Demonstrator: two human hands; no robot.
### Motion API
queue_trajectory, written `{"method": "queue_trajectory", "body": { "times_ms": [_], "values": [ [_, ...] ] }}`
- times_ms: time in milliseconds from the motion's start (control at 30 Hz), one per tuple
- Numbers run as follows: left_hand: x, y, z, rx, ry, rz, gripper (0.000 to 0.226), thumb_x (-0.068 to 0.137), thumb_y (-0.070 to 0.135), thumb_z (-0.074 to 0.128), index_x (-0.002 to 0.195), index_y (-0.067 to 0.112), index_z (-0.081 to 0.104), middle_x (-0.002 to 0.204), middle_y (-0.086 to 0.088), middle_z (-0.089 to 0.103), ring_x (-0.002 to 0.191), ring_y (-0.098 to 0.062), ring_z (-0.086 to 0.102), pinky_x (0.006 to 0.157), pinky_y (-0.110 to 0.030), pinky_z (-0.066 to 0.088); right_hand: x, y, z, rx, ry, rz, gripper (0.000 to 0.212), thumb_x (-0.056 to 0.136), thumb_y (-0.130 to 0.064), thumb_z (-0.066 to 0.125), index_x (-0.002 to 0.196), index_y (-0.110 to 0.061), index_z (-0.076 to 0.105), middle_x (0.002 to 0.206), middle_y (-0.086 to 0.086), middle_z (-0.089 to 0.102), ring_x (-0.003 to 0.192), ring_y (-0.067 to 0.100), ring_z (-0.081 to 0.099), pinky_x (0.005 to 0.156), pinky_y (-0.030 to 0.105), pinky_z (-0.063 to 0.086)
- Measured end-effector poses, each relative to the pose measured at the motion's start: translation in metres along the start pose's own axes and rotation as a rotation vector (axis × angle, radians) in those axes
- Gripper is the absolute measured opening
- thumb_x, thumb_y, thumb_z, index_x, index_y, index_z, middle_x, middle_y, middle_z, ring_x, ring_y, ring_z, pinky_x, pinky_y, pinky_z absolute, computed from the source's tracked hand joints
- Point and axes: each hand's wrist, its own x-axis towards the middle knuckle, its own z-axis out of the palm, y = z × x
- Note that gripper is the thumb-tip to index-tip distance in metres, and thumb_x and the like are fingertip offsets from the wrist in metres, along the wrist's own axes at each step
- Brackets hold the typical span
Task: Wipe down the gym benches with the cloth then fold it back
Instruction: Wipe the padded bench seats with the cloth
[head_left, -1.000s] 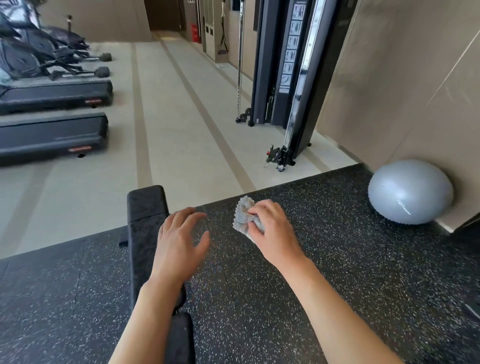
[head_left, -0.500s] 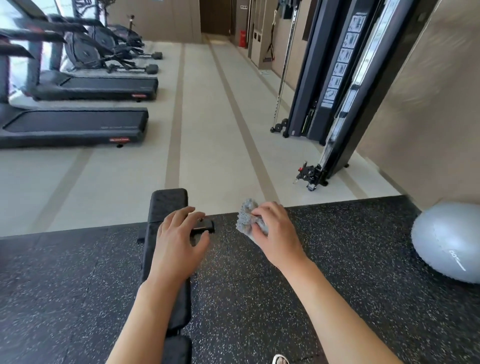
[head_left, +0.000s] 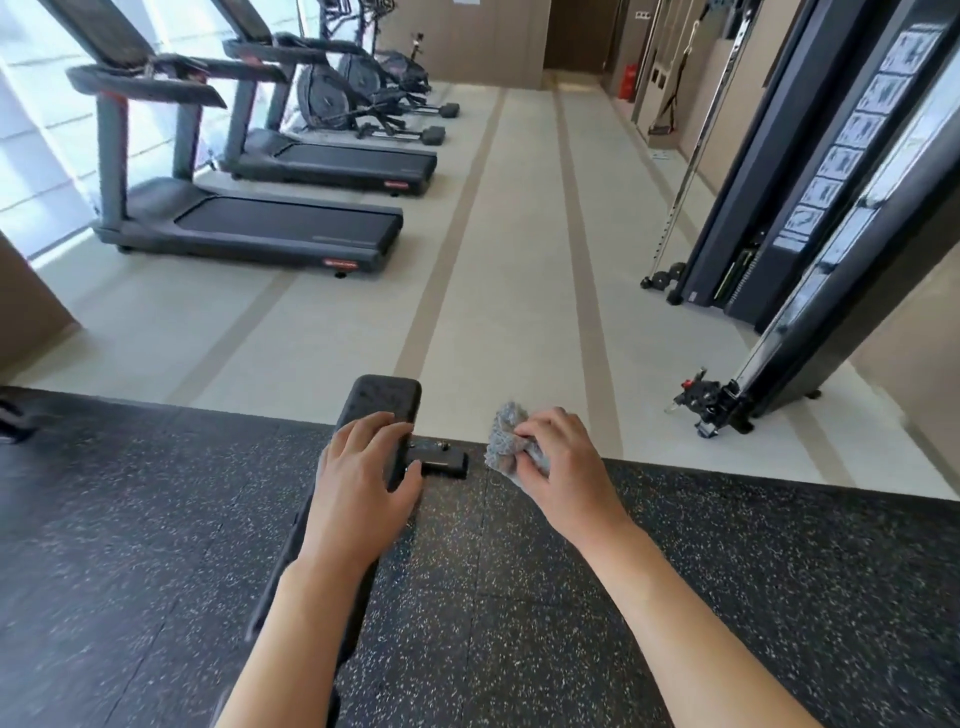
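Both hands low: left hand (head_left: 363, 478) spread wide over bench pad (head_left: 382, 405); right hand (head_left: 563, 467) grips bunched grey cloth (head_left: 503, 436). Better opened flat before wiping.

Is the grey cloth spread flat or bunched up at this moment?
Bunched up. The cloth sits as a crumpled wad pinched in the right hand, off to the right of the bench, not on it.

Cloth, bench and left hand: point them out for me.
cloth (head_left: 503, 436), head view, on the bunched grey fabric above the fingers.
bench (head_left: 384, 397), head view, on the far end of the black pad.
left hand (head_left: 361, 475), head view, on its back.
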Motion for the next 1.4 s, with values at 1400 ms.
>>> {"method": "queue_trajectory", "body": {
  "times_ms": [1400],
  "values": [
    [-0.073,-0.202,-0.126,0.151,0.483,-0.635,0.042,0.093,0.033,0.073,0.133,0.021,0.067,0.141,0.003,0.060,0.136,-0.022,0.049,0.116,-0.048,0.041,0.153,-0.203,0.240,0.377,-0.447,-0.618,0.024,0.088,-0.015,0.078,0.109,-0.016,0.068,0.112,-0.008,0.057,0.106,0.012,0.055,0.096,0.027,0.049]
  ]
}}
